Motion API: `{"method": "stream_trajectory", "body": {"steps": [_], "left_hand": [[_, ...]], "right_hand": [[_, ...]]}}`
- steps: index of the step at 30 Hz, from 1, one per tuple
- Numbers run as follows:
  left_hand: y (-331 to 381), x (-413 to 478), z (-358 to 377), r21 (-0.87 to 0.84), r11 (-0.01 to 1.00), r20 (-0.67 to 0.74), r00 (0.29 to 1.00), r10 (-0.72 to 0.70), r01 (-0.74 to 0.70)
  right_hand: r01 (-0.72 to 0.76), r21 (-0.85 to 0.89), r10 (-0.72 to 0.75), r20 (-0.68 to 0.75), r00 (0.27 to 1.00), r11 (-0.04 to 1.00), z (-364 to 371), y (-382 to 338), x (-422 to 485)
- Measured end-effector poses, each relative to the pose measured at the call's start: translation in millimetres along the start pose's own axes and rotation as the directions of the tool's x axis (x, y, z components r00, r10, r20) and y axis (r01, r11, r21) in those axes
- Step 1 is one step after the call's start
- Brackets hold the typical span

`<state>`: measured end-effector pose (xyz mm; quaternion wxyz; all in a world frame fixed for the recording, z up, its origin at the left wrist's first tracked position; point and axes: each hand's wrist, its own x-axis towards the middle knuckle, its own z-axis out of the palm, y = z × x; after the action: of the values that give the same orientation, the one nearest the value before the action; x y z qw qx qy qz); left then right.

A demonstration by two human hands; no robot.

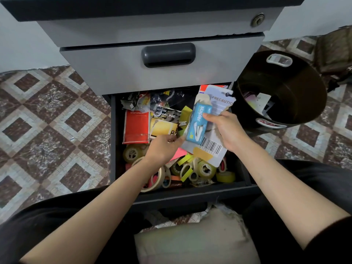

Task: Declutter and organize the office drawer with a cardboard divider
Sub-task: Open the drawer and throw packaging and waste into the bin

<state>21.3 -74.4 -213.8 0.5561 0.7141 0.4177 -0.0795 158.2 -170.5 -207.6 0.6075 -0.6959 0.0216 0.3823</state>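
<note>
The lowest drawer [190, 193] of a grey cabinet stands pulled out, crammed with clutter. My right hand [226, 128] grips a blue stapler box [198, 123] together with torn packaging cards [213, 145], held above the drawer's right side. My left hand [163, 147] reaches into the middle of the drawer, its fingers curled down at a yellow alkaline battery pack [164, 124]; whether it grips anything is hidden. A red stationery pack [136, 126] lies to the left. Several tape rolls [204, 169] and neon sticky notes [185, 160] fill the front. No cardboard divider is visible.
A black bin [297, 109] with paper scraps inside stands on the floor right of the drawer. The shut upper drawer with a dark handle [168, 55] overhangs the back of the open one. A beige cushion [192, 239] lies between my knees on the patterned tile floor [53, 119].
</note>
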Motion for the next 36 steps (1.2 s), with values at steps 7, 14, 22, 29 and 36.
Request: {"method": "stream_trajectory", "body": {"steps": [7,14,22,29,36], "left_hand": [[-14,-21,28,0.508,0.854,0.322,0.945,-0.065,-0.114],[-31,-27,47,0.462,0.845,0.574,0.817,-0.051,-0.271],[-27,-24,39,0.461,0.862,0.506,0.861,-0.059,-0.212],[-7,-6,-12,0.335,0.919,0.259,0.958,0.123,-0.209],[4,3,-29,-0.24,0.962,-0.105,0.988,0.111,-0.134]], "right_hand": [[-0.01,0.004,0.01,-0.103,0.995,1.0,-18,-13,5],[-0.022,-0.024,0.02,-0.098,0.995,0.999,-17,-14,4],[-0.035,-0.049,0.031,-0.097,0.995,0.998,-15,-12,3],[-0.015,-0.103,0.002,-0.128,0.992,0.995,-15,-11,2],[0.01,-0.323,0.013,0.07,0.997,0.946,7,10,-9]]}}
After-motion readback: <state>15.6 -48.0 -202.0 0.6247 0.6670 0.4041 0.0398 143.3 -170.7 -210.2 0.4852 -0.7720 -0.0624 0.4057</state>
